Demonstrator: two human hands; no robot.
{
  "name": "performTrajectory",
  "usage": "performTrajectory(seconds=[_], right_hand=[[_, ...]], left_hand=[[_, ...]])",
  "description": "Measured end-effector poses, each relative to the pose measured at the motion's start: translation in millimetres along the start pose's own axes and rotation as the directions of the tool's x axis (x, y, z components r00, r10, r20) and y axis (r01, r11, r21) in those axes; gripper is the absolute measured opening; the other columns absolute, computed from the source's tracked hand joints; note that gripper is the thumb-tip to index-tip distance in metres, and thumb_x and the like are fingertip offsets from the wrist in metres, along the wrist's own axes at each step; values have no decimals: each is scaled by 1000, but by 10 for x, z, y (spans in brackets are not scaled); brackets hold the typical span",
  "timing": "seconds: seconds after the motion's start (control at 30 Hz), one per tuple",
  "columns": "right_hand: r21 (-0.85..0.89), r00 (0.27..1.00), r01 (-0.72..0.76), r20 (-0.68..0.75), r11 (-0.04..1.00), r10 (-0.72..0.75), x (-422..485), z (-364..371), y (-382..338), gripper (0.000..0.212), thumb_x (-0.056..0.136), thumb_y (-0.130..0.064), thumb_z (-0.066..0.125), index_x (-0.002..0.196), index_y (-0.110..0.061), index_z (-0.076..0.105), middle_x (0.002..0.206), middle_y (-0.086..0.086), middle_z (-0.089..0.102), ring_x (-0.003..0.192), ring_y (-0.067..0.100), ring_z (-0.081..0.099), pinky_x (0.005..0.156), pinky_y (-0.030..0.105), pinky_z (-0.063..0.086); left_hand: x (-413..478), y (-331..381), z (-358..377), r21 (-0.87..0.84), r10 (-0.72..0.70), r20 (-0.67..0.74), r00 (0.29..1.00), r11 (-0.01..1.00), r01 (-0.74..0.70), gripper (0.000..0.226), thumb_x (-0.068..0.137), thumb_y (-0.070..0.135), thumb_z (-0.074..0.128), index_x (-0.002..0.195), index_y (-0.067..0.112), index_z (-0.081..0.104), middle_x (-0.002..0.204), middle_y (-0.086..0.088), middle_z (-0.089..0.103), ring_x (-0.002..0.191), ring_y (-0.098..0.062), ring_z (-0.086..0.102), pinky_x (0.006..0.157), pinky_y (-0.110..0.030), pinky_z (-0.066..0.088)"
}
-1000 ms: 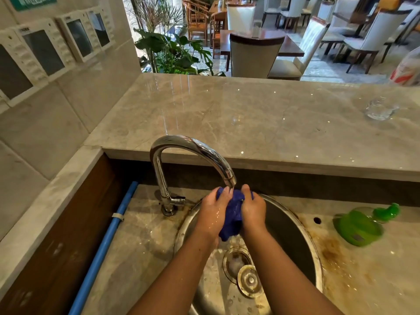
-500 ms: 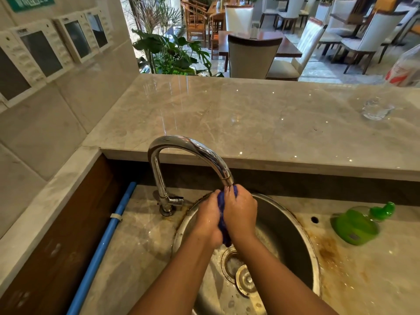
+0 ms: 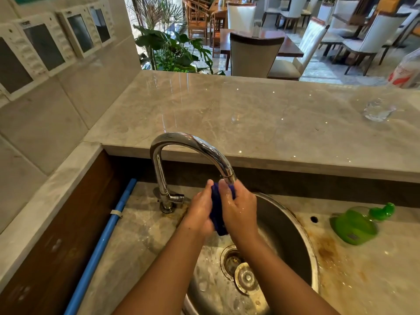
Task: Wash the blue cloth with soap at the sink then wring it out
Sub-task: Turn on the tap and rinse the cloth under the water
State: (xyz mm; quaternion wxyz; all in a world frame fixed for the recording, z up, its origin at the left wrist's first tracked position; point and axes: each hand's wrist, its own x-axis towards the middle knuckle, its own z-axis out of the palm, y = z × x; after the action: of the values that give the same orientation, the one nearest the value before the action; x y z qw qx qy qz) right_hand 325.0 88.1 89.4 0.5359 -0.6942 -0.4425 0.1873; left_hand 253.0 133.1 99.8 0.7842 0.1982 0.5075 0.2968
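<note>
The blue cloth [image 3: 217, 210] is bunched into a narrow wad, squeezed between my two palms just under the spout of the chrome tap [image 3: 191, 146]. My left hand [image 3: 200, 210] grips it from the left and my right hand [image 3: 238, 210] grips it from the right, both wet. Only a dark blue strip shows between them. They hang over the round steel sink [image 3: 291, 228], above its drain [image 3: 231, 260]. A green soap bottle [image 3: 354, 226] lies on its side on the wet counter to the right of the sink.
A loose metal drain plug [image 3: 246, 278] lies by the drain. A blue pipe [image 3: 100, 246] runs along the left wall. On the raised marble ledge [image 3: 250, 119] behind the tap stand a drinking glass [image 3: 377, 110] and a plastic bag [image 3: 406, 69].
My hands have closed tightly together on the cloth and shifted slightly, so less of the blue shows than a second ago, when the cloth hung wider between them.
</note>
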Motion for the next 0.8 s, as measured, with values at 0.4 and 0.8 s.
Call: performTrajectory(seconds=[0.4, 0.8], right_hand=[[57, 821, -568, 109, 821, 561, 427, 179, 306, 26, 97, -27, 56, 77, -14, 66, 80, 10, 69, 79, 27, 67, 85, 52, 56], [31, 999, 47, -13, 998, -47, -123, 79, 57, 28, 102, -34, 50, 79, -19, 57, 67, -10, 57, 57, 3, 53, 55, 16, 41]], left_hand=[[-79, -48, 61, 144, 172, 66, 983, 973, -180, 28, 104, 34, 50, 117, 16, 65, 107, -13, 73, 100, -28, 70, 80, -45, 59], [-27, -4, -47, -45, 7, 15, 1000, 999, -6, 33, 101, 41, 54, 105, 11, 68, 82, -10, 77, 82, -26, 72, 68, -38, 55]])
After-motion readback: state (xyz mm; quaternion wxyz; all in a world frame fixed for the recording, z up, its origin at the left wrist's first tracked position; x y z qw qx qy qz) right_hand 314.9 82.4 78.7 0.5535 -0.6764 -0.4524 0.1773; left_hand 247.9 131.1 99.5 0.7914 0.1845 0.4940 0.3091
